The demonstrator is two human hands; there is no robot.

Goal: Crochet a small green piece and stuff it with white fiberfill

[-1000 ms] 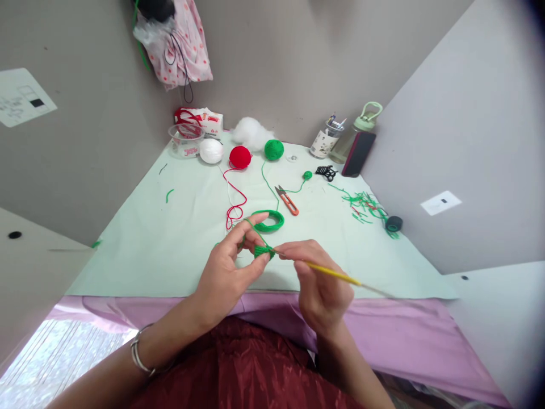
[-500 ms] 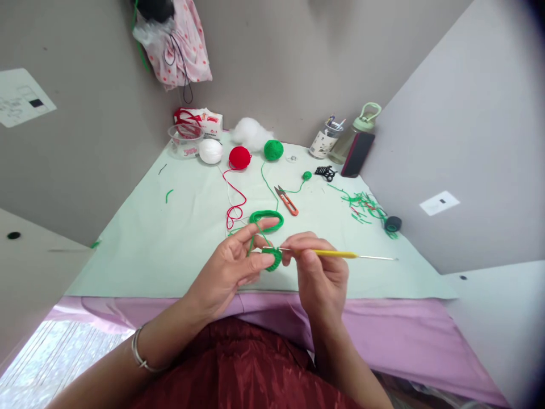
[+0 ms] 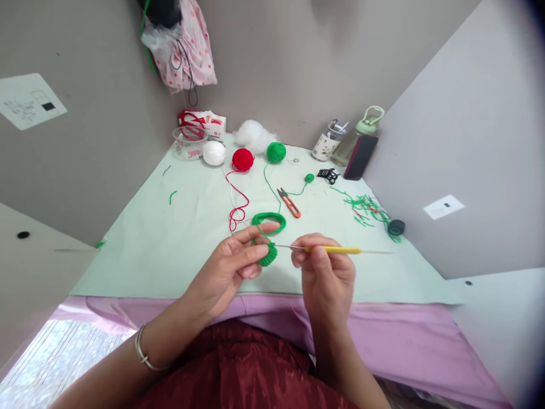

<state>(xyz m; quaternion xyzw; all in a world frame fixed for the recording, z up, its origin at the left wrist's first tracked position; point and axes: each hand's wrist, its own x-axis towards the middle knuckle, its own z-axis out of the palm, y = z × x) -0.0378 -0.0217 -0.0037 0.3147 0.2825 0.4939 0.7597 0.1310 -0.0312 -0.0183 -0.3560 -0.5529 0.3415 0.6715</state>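
In the head view, a small green crocheted piece point(image 3: 269, 257) is held just below the centre of the frame, pinched between the thumb and fingers of the left hand point(image 3: 227, 264); the index finger is stretched out above it, with green yarn point(image 3: 260, 230) led past. A yellow-handled hook point(image 3: 338, 250) is gripped by the right hand point(image 3: 327, 275), right of centre, its handle pinched between thumb and fingers and its thin tip brought to the piece's edge; whether a stitch is entered cannot be told. Behind the left fingertips, a green yarn coil point(image 3: 282, 222) is seen, with orange snips point(image 3: 290, 205) laid near it. At upper centre, a white ball point(image 3: 214, 153), a red ball point(image 3: 242, 159) and a green ball point(image 3: 276, 152) are lined up.
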